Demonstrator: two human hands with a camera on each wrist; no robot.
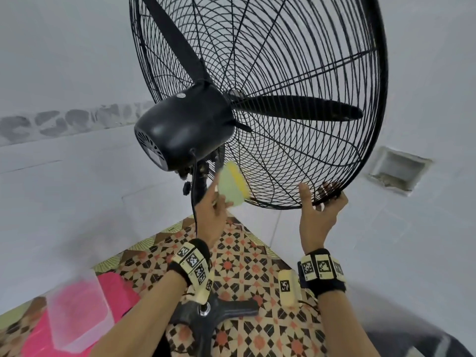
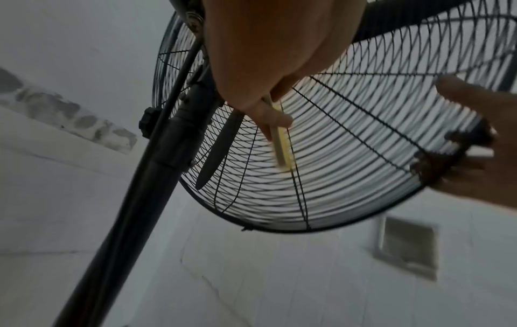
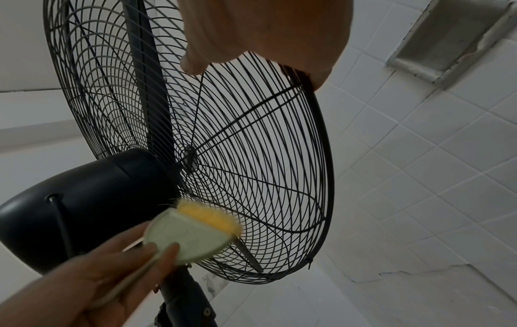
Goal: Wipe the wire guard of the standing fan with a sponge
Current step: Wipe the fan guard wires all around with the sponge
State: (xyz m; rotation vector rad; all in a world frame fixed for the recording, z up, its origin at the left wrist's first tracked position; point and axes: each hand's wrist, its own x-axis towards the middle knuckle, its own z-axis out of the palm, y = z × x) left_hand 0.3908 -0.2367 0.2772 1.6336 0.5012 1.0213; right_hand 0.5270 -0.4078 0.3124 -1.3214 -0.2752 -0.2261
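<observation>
The fan [image 1: 257, 99] stands tall and black on its pole [image 2: 134, 199], head tipped back, the motor [image 1: 180, 127] bulging toward the person at about nine o'clock of the guard [image 1: 296, 155]. The left hand [image 1: 210, 217] pinches a sponge [image 1: 233, 184], thumb on one side and fingers [image 3: 165, 250] flat along the pale green face, with the yellow scrub side turned to the wires. The sponge sits against the back of the guard near seven o'clock, just under the motor; from the left wrist view its yellow edge [image 2: 284, 143] looks to be touching the wires, though blur makes that hard to swear to.

The right hand [image 1: 319, 215] grips the guard's rim at about five o'clock, fingers [image 1: 334, 194] hooked over the rim and through the wires, thumb [image 1: 305, 194] raised on the near side. One blade [image 1: 296, 109] points to three o'clock, another [image 1: 175, 39] to eleven.

Down on the patterned floor [image 1: 244, 266] the fan's base [image 1: 219, 310] spreads between the forearms. At eight o'clock from it lie a clear tub [image 1: 77, 313] and something pink [image 1: 116, 292] beneath it. White tiled walls [image 3: 419, 177] close in behind.
</observation>
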